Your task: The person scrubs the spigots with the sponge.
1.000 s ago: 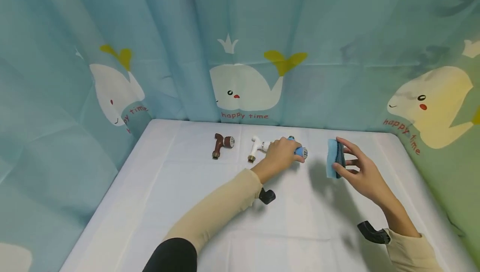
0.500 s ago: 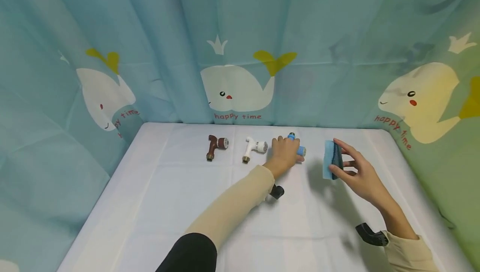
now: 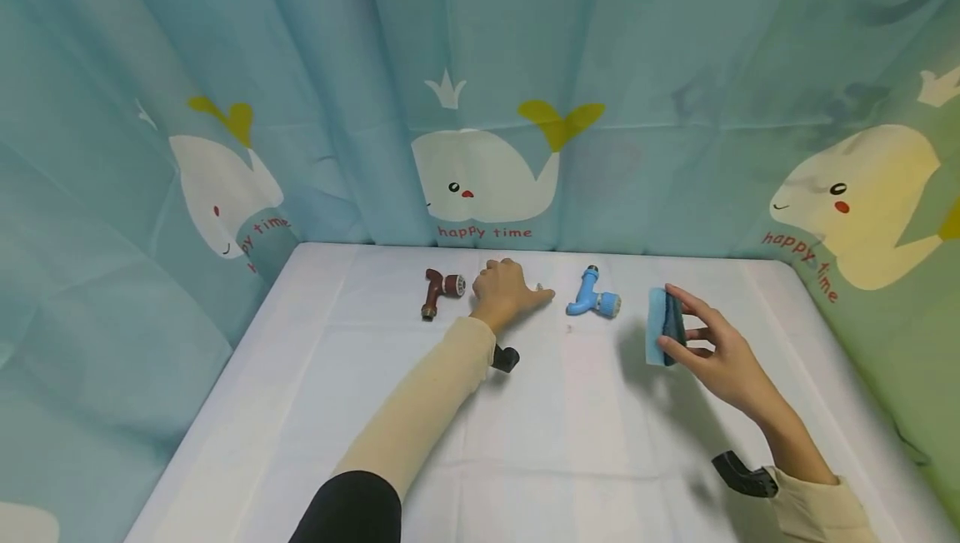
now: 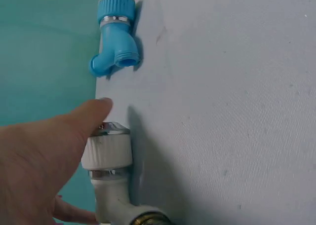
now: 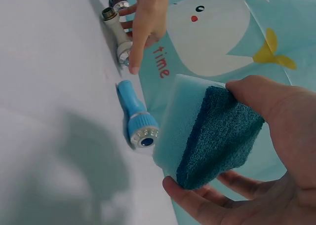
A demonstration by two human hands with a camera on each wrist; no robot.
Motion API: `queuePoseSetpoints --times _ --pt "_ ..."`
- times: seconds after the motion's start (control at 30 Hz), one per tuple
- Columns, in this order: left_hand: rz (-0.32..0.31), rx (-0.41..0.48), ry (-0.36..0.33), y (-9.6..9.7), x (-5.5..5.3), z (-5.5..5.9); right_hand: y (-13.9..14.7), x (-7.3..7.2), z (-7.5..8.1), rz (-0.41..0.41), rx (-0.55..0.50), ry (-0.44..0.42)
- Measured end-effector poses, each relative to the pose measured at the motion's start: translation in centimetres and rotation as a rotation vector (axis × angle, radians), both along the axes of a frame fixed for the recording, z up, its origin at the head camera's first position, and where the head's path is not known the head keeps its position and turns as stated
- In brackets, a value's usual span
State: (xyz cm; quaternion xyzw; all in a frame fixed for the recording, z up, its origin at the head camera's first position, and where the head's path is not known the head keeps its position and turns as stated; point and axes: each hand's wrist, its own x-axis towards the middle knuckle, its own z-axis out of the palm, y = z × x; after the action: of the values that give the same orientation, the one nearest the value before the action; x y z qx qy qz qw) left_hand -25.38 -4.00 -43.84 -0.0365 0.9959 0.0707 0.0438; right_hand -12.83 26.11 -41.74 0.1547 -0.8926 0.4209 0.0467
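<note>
My left hand is spread over the white tap, which it mostly hides in the head view. In the left wrist view its thumb reaches straight past the tap's ribbed knob, with the other fingers on the far side. To the right lies a blue tap, untouched, its threaded end toward the curtain. A brown tap lies just left of the left hand. Raised above the table, my right hand pinches a sponge, light blue on one side and dark blue and scratchy on the other, between thumb and fingers.
All three taps lie in a row near the far edge of the white-covered table. A blue-green curtain printed with whales rises right behind that edge and along both sides.
The left hand has let go of the blue tap and moved left to the white tap. The blue tap now lies in full view. The right hand still holds the sponge in about the same place.
</note>
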Motion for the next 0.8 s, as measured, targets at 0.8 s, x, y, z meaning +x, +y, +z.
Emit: queuePoseSetpoints --times 0.8 --pt "-0.57 1.263 -0.143 -6.5 7.9 6.5 -9.9 -0.6 3.4 0.324 -0.07 0.355"
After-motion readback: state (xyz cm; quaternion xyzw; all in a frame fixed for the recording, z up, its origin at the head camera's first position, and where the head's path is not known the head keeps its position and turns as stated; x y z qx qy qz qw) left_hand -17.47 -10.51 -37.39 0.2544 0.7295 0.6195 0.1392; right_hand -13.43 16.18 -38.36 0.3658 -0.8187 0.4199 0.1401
